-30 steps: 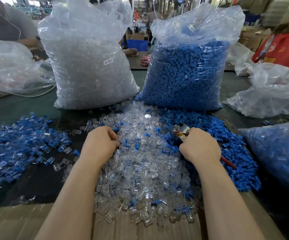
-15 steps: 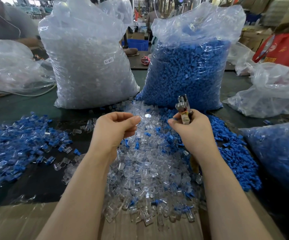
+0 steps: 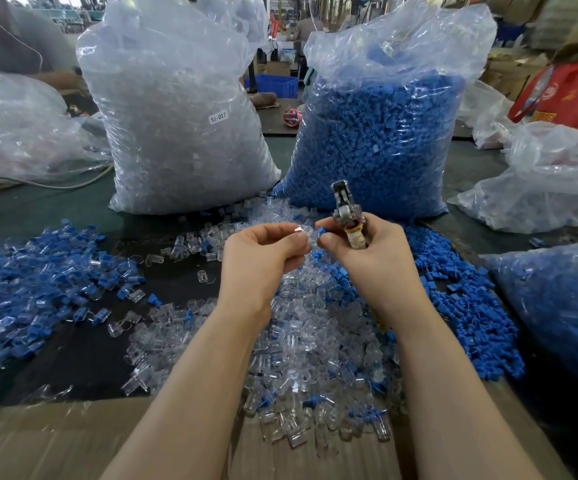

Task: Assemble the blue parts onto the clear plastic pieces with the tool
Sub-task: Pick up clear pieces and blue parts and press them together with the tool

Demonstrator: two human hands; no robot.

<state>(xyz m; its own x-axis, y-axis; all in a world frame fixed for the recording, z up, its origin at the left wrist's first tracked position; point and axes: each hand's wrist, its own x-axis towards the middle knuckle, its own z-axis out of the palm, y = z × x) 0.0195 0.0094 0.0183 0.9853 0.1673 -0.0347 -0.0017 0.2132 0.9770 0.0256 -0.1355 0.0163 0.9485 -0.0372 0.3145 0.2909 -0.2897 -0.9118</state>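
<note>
My left hand (image 3: 263, 258) is raised above the table and pinches a small clear plastic piece (image 3: 303, 232) at its fingertips. My right hand (image 3: 367, 251) is level with it, almost touching. It pinches a small blue part (image 3: 321, 232) between thumb and forefinger and grips the metal pliers-like tool (image 3: 346, 213) in its palm, jaws pointing up. Under both hands lies a heap of loose clear pieces (image 3: 301, 341). A heap of loose blue parts (image 3: 460, 299) spreads to its right.
Two tall plastic bags stand behind the heaps, one of clear pieces (image 3: 176, 116), one of blue parts (image 3: 381, 133). A pile of joined blue-and-clear pieces (image 3: 28, 278) lies at the left. Another filled bag (image 3: 557, 306) sits at the right. Cardboard (image 3: 55, 441) covers the near edge.
Both hands rose from the heaps and came together. The left picked a clear piece, the right a blue part, and the tool now points upward.
</note>
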